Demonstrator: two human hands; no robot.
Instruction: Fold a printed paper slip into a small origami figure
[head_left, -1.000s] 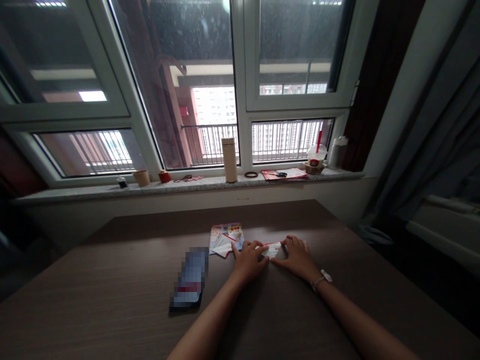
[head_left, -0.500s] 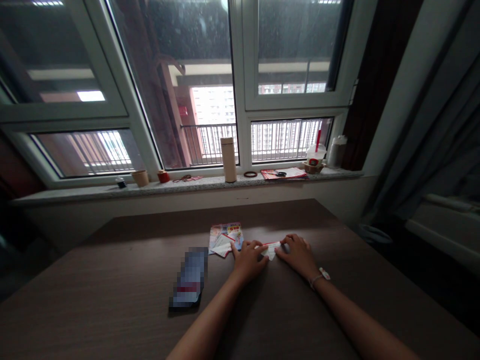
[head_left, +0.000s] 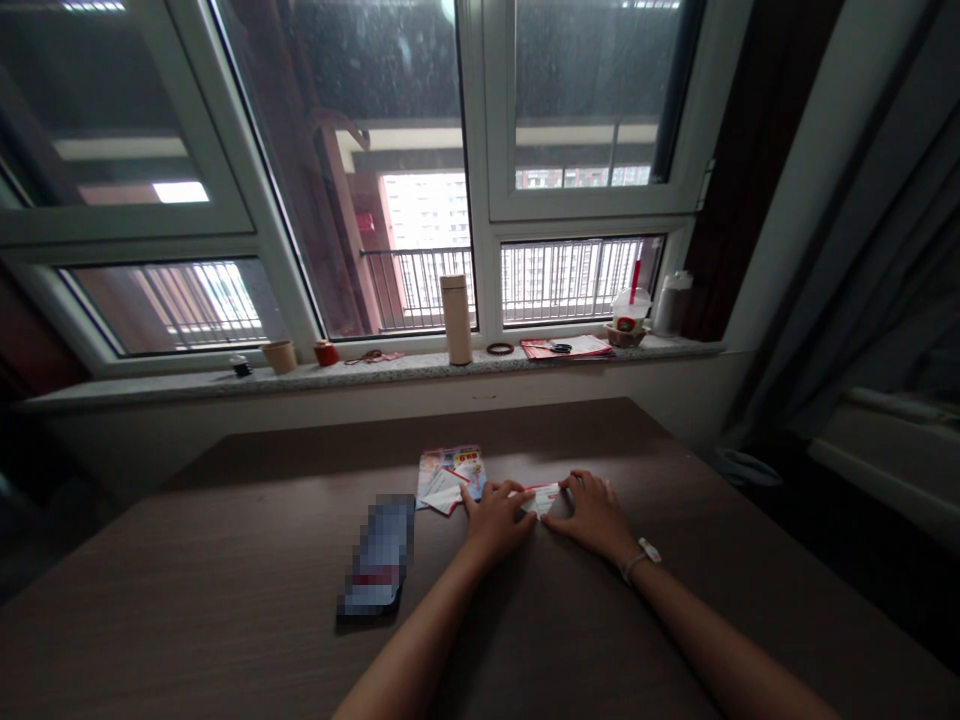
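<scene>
On the table, a small folded piece of white paper [head_left: 544,497] with a red edge lies between my hands. My left hand [head_left: 499,522] grips its left end, thumb and forefinger closed on it. At the right end, my right hand [head_left: 598,513] has its forefinger on the upper corner and its thumb at the lower edge. The fingertips hide part of the sheet. Left of my left hand, a second folded white paper [head_left: 444,490] rests on a colourful printed leaflet [head_left: 430,462].
A blurred-out phone-like object [head_left: 381,555] lies left of my left forearm on the brown table [head_left: 225,560]. Along the windowsill [head_left: 397,371] behind stand a beige flask [head_left: 456,322], a paper cup [head_left: 280,356], a drink cup with straw [head_left: 628,310] and scissors [head_left: 559,347] on red-edged papers.
My right thumb has slid down and left along the folded paper toward its lower point, showing more of its right part. My left hand has stayed in place.
</scene>
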